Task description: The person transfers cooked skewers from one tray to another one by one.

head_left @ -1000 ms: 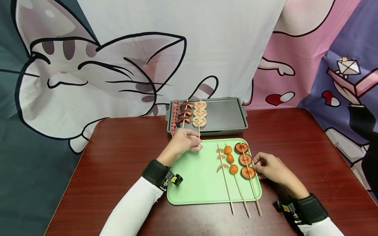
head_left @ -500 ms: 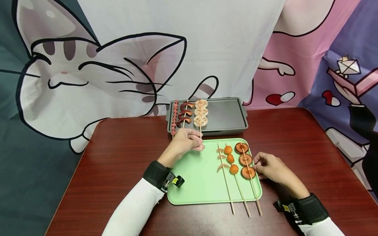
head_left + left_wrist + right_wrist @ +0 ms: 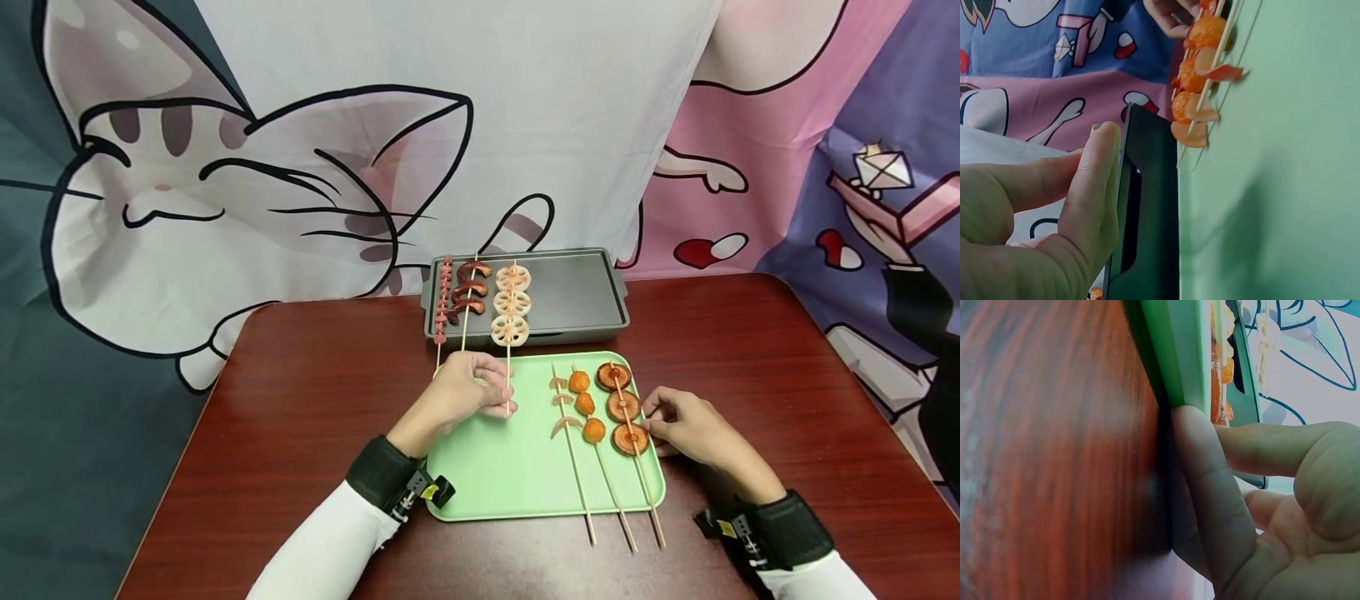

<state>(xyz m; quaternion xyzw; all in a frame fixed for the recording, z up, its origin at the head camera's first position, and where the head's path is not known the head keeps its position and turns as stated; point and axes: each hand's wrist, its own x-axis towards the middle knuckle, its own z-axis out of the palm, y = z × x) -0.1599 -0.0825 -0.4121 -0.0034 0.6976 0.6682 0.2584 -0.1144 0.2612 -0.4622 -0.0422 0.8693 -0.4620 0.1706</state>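
Lotus skewer (image 3: 512,302) shifts nearer | left hand (image 3: 472,387) pinches stick (image 3: 508,365); right hand (image 3: 686,425) grips green tray (image 3: 487,479) | likely light, stiff; hold stick

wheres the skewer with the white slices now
In the head view, the white-slice skewer is in the left hand, extending over the grey pan, just right of the curled brown pieces.
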